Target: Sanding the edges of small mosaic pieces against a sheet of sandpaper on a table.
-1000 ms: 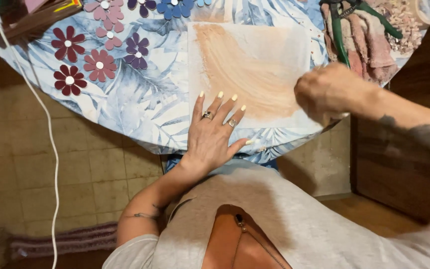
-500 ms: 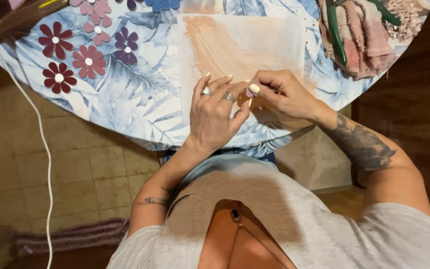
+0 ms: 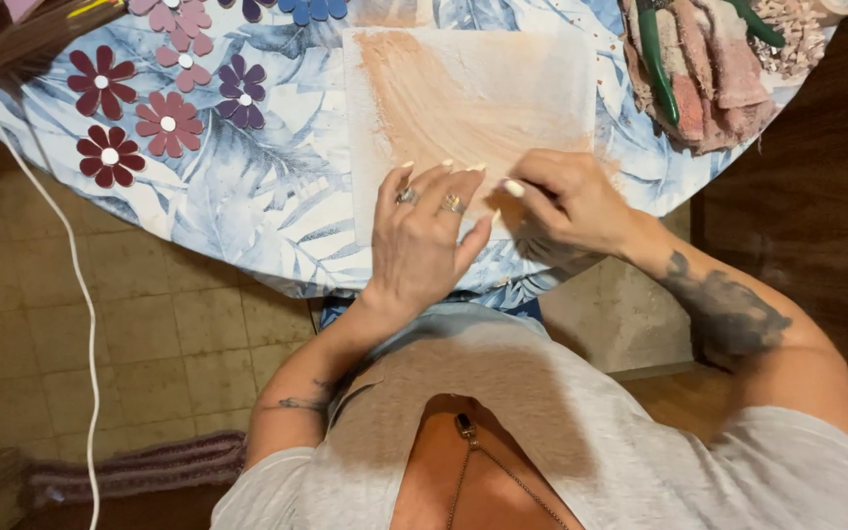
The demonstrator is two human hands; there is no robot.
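From up here I see my left hand (image 3: 424, 240) lying flat and spread, palm down, fingers fanned toward twelve o'clock, pressing on the near edge of the white sheet (image 3: 473, 108), which is smeared with pale orange. My right hand (image 3: 566, 201) sits just beside it at three o'clock, fingers curled narrow and pinched toward the sheet's lower edge; I cannot tell whether anything small is caught between them. The sheet lies on the table (image 3: 247, 206), which wears a blue and white leaf-print cloth, and reaches from my hands up toward twelve o'clock. Out at ten o'clock a scatter of paper flowers (image 3: 164, 98) in dark red, pink and purple rests on the cloth. At two o'clock a bunched pinkish rag (image 3: 714, 88) lies with green-handled pliers (image 3: 655, 59) across it. A white cable (image 3: 66, 255) hangs down past the table's edge at nine o'clock, over the tiled floor (image 3: 130, 344).
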